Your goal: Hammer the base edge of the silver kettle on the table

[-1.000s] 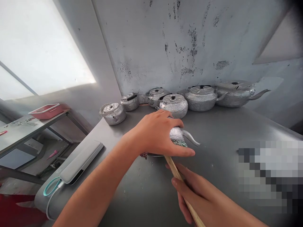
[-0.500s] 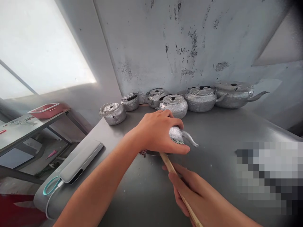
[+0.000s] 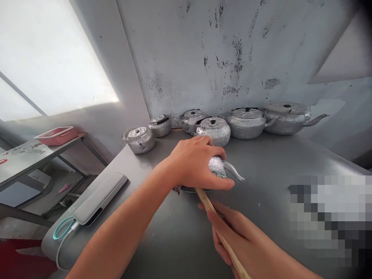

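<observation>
My left hand [image 3: 196, 162] is wrapped over a small silver kettle [image 3: 216, 164] with a hammered-looking surface. The kettle lies tilted, and its curved spout [image 3: 235, 171] points right past my fingers. Much of its body is hidden under the hand; a dark rim shows below the palm. My right hand [image 3: 232, 232] is closed around a wooden stick [image 3: 207, 200]. The stick slants up from the bottom edge to the kettle's near rim. Its far end is out of sight beneath my left hand, so I cannot tell what is on it.
Several silver kettles [image 3: 248, 123] stand along the wall at the back of the grey table [image 3: 165, 240]. A power bank [image 3: 100, 198] with a cable lies on the left. Beyond it, a pink basket [image 3: 56, 135] sits on a side table. The right corner is blurred out.
The kettle has turned or tilted very slightly under my left hand, showing a little more ridged surface. My right hand and the stick have barely moved.
</observation>
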Motion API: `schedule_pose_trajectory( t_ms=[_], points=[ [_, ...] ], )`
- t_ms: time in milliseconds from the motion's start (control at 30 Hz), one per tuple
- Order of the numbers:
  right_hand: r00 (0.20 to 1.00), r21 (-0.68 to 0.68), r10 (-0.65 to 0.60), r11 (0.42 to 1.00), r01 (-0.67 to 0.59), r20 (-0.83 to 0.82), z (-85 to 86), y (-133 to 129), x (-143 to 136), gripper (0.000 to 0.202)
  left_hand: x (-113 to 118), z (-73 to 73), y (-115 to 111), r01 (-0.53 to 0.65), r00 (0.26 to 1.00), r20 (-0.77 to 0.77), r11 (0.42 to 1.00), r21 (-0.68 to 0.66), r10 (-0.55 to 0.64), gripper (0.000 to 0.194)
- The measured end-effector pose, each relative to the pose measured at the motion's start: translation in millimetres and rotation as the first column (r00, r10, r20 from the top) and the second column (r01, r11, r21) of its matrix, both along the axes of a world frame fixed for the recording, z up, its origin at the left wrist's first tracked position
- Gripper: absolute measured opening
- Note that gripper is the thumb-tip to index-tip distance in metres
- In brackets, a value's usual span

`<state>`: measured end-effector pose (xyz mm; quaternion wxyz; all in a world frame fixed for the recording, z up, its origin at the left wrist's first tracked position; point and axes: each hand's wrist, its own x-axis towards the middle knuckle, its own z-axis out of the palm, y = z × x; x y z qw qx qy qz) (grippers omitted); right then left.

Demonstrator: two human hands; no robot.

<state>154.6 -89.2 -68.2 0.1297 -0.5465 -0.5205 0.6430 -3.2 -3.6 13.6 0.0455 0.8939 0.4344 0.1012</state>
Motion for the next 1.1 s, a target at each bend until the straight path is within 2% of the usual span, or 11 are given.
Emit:
schedule_pose_trajectory(
  t_ms=[200,333,467,667,767,933,1000,1100],
  points=[
    [0.996,0.049,-0.013,0.999,0.017,-0.083,-0.1,-2.6,2.0,0.049,-6.0,5.4,-2.3,0.066,0.998,0.006,0.996,-0.056,-0.066,0.054],
    [0.998,-0.007,0.006,1.0,-0.006,-0.061,-2.0,-2.3,1.5,0.049,-7.3,8.3,-5.2,0.098,0.995,0.0,0.992,-0.084,-0.099,0.057],
    [0.998,-0.014,-0.008,1.0,0.007,-0.063,-2.7,-1.8,-0.4,0.048,-2.3,6.6,-6.0,0.064,0.998,-0.009,0.996,-0.058,-0.065,0.053],
    [0.993,-0.031,-0.017,0.999,0.014,-0.115,-5.8,-2.3,-3.4,0.045,-0.6,6.2,-5.5,0.035,0.999,-0.032,0.997,-0.075,-0.037,0.062],
    [0.99,-0.001,-0.041,0.999,0.041,-0.138,-12.3,-1.8,-2.2,0.046,-2.9,7.6,-5.5,0.041,0.998,-0.036,0.995,-0.095,-0.044,0.059],
    [0.987,0.023,-0.009,1.0,0.013,-0.161,-23.0,0.3,-1.6,0.047,-5.3,10.5,-5.2,0.036,0.998,-0.039,0.991,-0.129,-0.042,0.059],
    [0.981,0.052,-0.03,0.998,0.041,-0.191,-24.5,1.1,-2.5,0.051,-5.4,11.4,-5.1,0.032,0.998,-0.041,0.989,-0.144,-0.038,0.059],
    [0.979,0.086,-0.005,0.996,0.023,-0.205,-24.0,2.4,-3.3,0.046,-5.0,11.3,-4.5,0.043,0.998,-0.043,0.99,-0.136,-0.05,0.059]
  ],
)
